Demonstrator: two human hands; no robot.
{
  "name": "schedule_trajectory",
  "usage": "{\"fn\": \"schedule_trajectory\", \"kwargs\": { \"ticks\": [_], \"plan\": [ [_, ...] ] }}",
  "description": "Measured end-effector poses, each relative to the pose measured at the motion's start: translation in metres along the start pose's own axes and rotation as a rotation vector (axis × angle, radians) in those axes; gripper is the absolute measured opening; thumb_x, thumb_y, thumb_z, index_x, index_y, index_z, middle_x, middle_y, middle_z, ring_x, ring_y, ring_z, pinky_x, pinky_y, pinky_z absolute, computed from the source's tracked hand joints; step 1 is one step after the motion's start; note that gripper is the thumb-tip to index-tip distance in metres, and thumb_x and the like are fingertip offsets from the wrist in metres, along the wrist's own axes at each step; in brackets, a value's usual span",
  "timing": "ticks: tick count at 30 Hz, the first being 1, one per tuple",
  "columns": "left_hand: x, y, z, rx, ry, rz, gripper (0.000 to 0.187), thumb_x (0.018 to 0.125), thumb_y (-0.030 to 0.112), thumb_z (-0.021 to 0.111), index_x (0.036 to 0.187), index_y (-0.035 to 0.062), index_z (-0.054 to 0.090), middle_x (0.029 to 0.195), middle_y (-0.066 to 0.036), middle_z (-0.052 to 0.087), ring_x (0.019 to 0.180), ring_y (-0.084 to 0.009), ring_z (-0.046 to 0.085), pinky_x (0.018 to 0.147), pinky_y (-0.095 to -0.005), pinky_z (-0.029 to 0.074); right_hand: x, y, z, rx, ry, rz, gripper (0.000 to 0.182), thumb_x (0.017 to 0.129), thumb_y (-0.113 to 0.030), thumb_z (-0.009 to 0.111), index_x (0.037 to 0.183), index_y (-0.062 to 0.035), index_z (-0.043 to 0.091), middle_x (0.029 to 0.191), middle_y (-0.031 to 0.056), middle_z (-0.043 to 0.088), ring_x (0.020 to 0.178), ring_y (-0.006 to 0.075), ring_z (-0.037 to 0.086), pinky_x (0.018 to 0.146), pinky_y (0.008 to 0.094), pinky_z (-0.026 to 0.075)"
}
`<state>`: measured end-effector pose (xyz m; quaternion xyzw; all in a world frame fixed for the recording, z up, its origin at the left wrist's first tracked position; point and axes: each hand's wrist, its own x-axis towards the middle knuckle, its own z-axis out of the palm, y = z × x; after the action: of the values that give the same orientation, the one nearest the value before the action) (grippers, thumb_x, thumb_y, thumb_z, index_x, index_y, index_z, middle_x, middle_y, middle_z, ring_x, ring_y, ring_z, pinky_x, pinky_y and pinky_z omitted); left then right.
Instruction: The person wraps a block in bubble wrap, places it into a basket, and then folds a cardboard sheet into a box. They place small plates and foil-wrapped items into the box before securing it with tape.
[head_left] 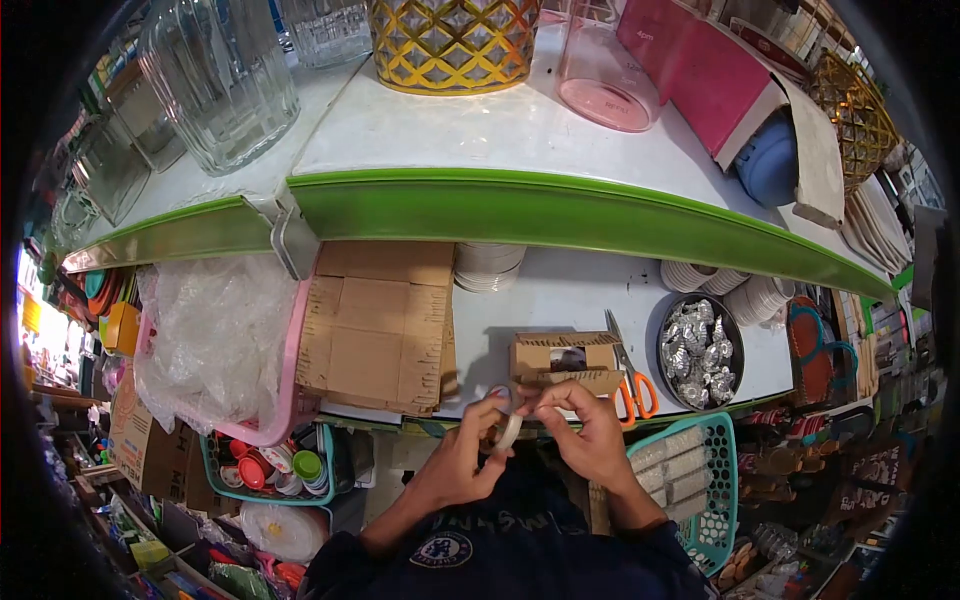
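My left hand is closed around a roll of tape, its pale ring turned nearly edge-on. My right hand is beside it, thumb and fingertips pinched together close to the roll; what lies between them is too small to make out. Just beyond my hands a small open cardboard box sits on the white shelf, with something dark and white inside. Orange-handled scissors lie to the right of the box. Farther right stands a black bowl full of foil-wrapped pieces.
A green-edged upper shelf overhangs the work area, carrying glassware and a gold-patterned container. Flattened cardboard and a pink basket with plastic wrap are left. A teal basket of wrapped packs stands low right.
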<state>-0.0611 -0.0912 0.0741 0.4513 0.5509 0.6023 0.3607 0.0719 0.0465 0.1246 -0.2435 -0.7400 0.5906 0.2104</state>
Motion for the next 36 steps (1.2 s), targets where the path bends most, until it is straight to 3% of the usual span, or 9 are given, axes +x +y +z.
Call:
{"fn": "schedule_trajectory", "kwargs": {
  "ticks": [1, 3, 5, 7, 16, 19, 21, 29, 36],
  "plan": [
    [0.001, 0.001, -0.004, 0.005, -0.098, 0.009, 0.069, 0.090, -0.003, 0.055, 0.145, -0.0003, 0.015, 0.104, -0.017, 0.057, 0.082, -0.0191, 0.063, 0.072, -0.0319, 0.049, 0.000, -0.004, 0.001, 0.000, -0.003, 0.000, 0.004, 0.096, -0.004, 0.058, 0.096, 0.0003, 0.057, 0.095, 0.0117, 0.071, 0.102, 0.0190, 0.067, 0.092, 0.0331, 0.050],
    [0.003, 0.016, -0.003, -0.081, -0.067, -0.092, 0.067, 0.091, -0.001, 0.056, 0.146, -0.0002, 0.017, 0.102, -0.016, 0.058, 0.084, -0.0189, 0.062, 0.074, -0.0315, 0.049, -0.001, -0.009, 0.002, -0.116, -0.061, -0.041, 0.014, 0.094, -0.011, 0.065, 0.101, 0.0003, 0.060, 0.095, 0.0110, 0.072, 0.088, 0.0191, 0.070, 0.076, 0.0282, 0.051],
    [0.004, 0.025, -0.003, -0.166, -0.033, -0.190, 0.066, 0.093, 0.002, 0.056, 0.146, -0.0002, 0.019, 0.101, -0.016, 0.058, 0.086, -0.0188, 0.062, 0.075, -0.0311, 0.049, 0.000, -0.005, 0.002, -0.090, -0.090, -0.031, 0.015, 0.093, -0.012, 0.066, 0.100, -0.0003, 0.062, 0.094, 0.0107, 0.071, 0.088, 0.0182, 0.070, 0.075, 0.0279, 0.051],
    [0.007, 0.028, -0.003, 0.000, -0.018, -0.232, 0.062, 0.096, 0.008, 0.056, 0.147, 0.0001, 0.022, 0.103, -0.017, 0.059, 0.090, -0.0214, 0.062, 0.079, -0.0323, 0.049, 0.001, 0.000, 0.002, -0.068, -0.117, -0.019, 0.015, 0.092, -0.013, 0.068, 0.100, -0.0009, 0.064, 0.094, 0.0104, 0.071, 0.087, 0.0172, 0.070, 0.075, 0.0277, 0.051],
    [0.006, 0.018, 0.003, 0.076, 0.004, -0.090, 0.054, 0.099, 0.014, 0.054, 0.144, 0.0001, 0.029, 0.116, -0.023, 0.061, 0.109, -0.0277, 0.061, 0.091, -0.0355, 0.047, 0.000, 0.003, 0.000, 0.032, -0.178, 0.024, 0.014, 0.092, -0.012, 0.068, 0.099, 0.0003, 0.066, 0.097, 0.0081, 0.073, 0.092, 0.0115, 0.066, 0.083, 0.0274, 0.050],
    [0.006, 0.020, 0.004, 0.071, 0.000, -0.091, 0.054, 0.099, 0.014, 0.055, 0.144, 0.0002, 0.029, 0.115, -0.022, 0.061, 0.108, -0.0276, 0.062, 0.090, -0.0359, 0.048, -0.001, 0.002, -0.001, 0.049, -0.179, 0.024, 0.014, 0.092, -0.012, 0.067, 0.099, 0.0006, 0.066, 0.098, 0.0085, 0.073, 0.094, 0.0123, 0.066, 0.086, 0.0278, 0.049],
    [0.005, 0.016, 0.005, 0.088, -0.001, -0.079, 0.054, 0.099, 0.015, 0.055, 0.144, 0.0003, 0.029, 0.115, -0.022, 0.061, 0.108, -0.0271, 0.062, 0.089, -0.0357, 0.048, -0.003, -0.001, -0.003, 0.090, -0.225, 0.121, 0.010, 0.091, -0.006, 0.067, 0.098, -0.0003, 0.068, 0.106, 0.0088, 0.071, 0.115, 0.0209, 0.060, 0.103, 0.0361, 0.043],
    [0.001, 0.018, 0.008, 0.117, -0.010, -0.127, 0.055, 0.099, 0.016, 0.056, 0.144, 0.0004, 0.029, 0.099, -0.017, 0.059, 0.090, -0.0225, 0.059, 0.081, -0.0328, 0.047, -0.010, 0.001, -0.004, 0.082, -0.228, 0.093, 0.011, 0.091, -0.006, 0.067, 0.100, -0.0011, 0.068, 0.106, 0.0088, 0.071, 0.118, 0.0210, 0.059, 0.104, 0.0369, 0.042],
    [-0.002, 0.002, 0.013, 0.138, -0.002, -0.028, 0.055, 0.100, 0.020, 0.055, 0.144, 0.0003, 0.030, 0.087, -0.013, 0.053, 0.076, -0.0211, 0.052, 0.072, -0.0335, 0.045, -0.018, -0.001, -0.006, 0.066, -0.217, 0.124, 0.011, 0.091, -0.007, 0.067, 0.100, -0.0027, 0.068, 0.108, 0.0085, 0.071, 0.116, 0.0198, 0.060, 0.101, 0.0356, 0.044]
  ]
}}
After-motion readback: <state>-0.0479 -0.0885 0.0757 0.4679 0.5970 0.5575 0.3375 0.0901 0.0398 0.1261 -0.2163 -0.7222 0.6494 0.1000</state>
